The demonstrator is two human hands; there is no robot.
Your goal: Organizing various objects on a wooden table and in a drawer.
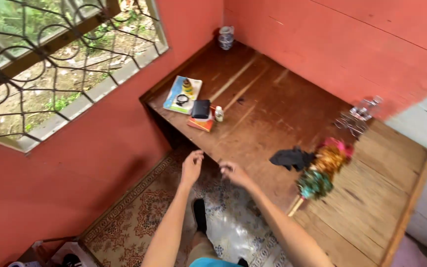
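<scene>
Hands first: your left hand (192, 165) and your right hand (234, 172) hang close together but not touching, just over the near edge of the wooden table (273, 113). Both are empty, with the fingers loose and a little curled, so nothing is gripped. The things nearest to them sit up the table by the window side: a small black wallet (201, 109) lying on an orange book (199, 123), a tiny white bottle (219, 114) standing just beside it, and a flat booklet (176, 94) with a black ring (182, 99) on top. To the right lies a black cloth (291, 158), touching a duster (322, 170) with shiny pink, gold and green fluff. A glass jar (226, 37) stands far back in the corner, and some clear glass things (359, 117) sit by the wall. If you reach for the pile, go slow and come in from the front, I think, because the little bottle could tip over. Pick up one thing at a time, with your fingers around its sides. Keep your sleeve-side arm away from the duster so you do not knock it off the edge.
</scene>
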